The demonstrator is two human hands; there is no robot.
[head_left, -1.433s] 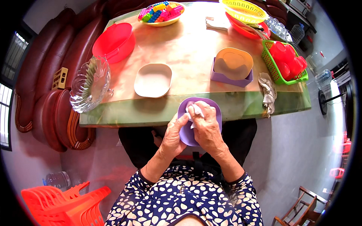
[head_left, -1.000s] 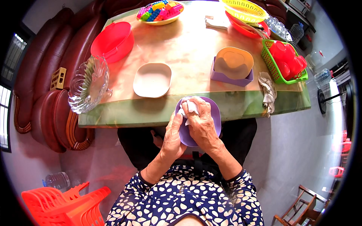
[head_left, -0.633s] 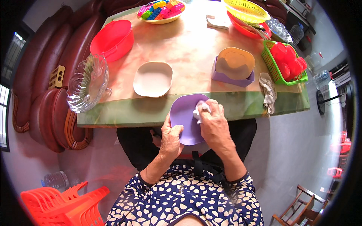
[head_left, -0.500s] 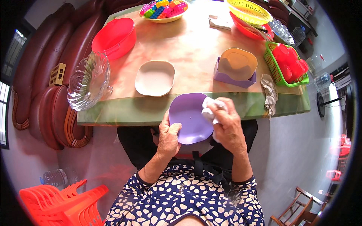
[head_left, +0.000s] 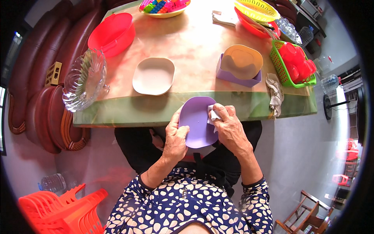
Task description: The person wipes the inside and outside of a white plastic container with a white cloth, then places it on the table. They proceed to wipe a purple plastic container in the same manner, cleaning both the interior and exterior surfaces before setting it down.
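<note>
A purple plate [head_left: 197, 123] with rounded corners is held up over my lap, just off the table's near edge. My left hand [head_left: 176, 136] grips its left side, the thumb lying on the inner face. Against its right rim my right hand [head_left: 230, 128] presses a white cloth [head_left: 213, 117], bunched under closed fingers; part of the cloth is hidden by them. On the table beyond sits a cream plate [head_left: 154, 76] of similar shape. Farther right, an orange plate [head_left: 242, 61] leans inside a purple box [head_left: 237, 80].
A glass bowl [head_left: 85, 80] stands at the table's left edge, near a red basin [head_left: 112, 34]. At the right are a crumpled cloth [head_left: 275, 94] and a green basket [head_left: 284, 70] of red cups. Colourful blocks [head_left: 163, 5] and a yellow colander [head_left: 257, 8] lie farther back.
My right hand and the white cloth have shifted a little lower along the plate's right rim. The plate has turned slightly. The whole view has moved somewhat.
</note>
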